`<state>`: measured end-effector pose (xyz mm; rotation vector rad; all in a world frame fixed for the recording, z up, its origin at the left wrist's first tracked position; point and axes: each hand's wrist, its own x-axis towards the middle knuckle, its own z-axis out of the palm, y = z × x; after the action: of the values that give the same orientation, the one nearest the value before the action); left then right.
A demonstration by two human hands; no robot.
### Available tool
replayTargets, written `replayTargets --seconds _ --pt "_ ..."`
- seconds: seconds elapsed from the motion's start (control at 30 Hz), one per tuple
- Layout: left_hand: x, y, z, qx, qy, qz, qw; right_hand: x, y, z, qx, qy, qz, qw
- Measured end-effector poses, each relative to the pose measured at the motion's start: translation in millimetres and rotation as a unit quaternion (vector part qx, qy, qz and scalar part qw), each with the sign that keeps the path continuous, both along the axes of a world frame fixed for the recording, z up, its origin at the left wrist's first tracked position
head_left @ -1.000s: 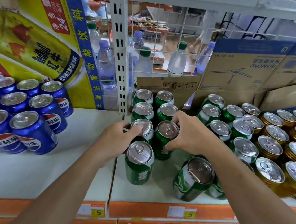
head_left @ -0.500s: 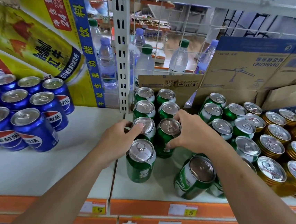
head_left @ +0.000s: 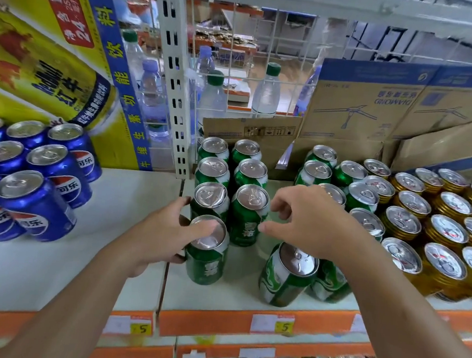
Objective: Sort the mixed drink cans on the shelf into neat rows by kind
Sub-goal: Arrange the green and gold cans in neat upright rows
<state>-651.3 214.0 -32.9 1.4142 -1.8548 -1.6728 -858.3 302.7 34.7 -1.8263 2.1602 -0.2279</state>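
Two short rows of green cans stand on the white shelf (head_left: 125, 243), just right of the upright post. My left hand (head_left: 163, 235) grips the front green can (head_left: 207, 259) of the left row, thumb lying over its lid. My right hand (head_left: 311, 223) hovers just right of the front can of the right row (head_left: 249, 217), fingers loosely curled and holding nothing. More green cans (head_left: 289, 273) stand loosely grouped under and behind my right wrist. Gold cans (head_left: 440, 230) fill the right side. Blue Pepsi cans (head_left: 33, 205) sit in a block at the left.
Cardboard boxes (head_left: 360, 104) lean behind the cans on the right, and water bottles (head_left: 266, 92) stand behind the wire grid. A yellow drink carton (head_left: 53, 54) rises behind the blue cans. An orange price strip (head_left: 215, 324) edges the shelf front.
My right hand has let go of the green can it held and drawn back to the right. My left hand has shifted from the third can onto the front can.
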Motion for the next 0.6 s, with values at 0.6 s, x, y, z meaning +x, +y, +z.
replayTargets --seconds 0.6 --pt "2.1 6.4 3.8 -0.076 -0.024 0.007 0.997 7.2 26.9 1.5 0.097 0.036 0.057 0.993"
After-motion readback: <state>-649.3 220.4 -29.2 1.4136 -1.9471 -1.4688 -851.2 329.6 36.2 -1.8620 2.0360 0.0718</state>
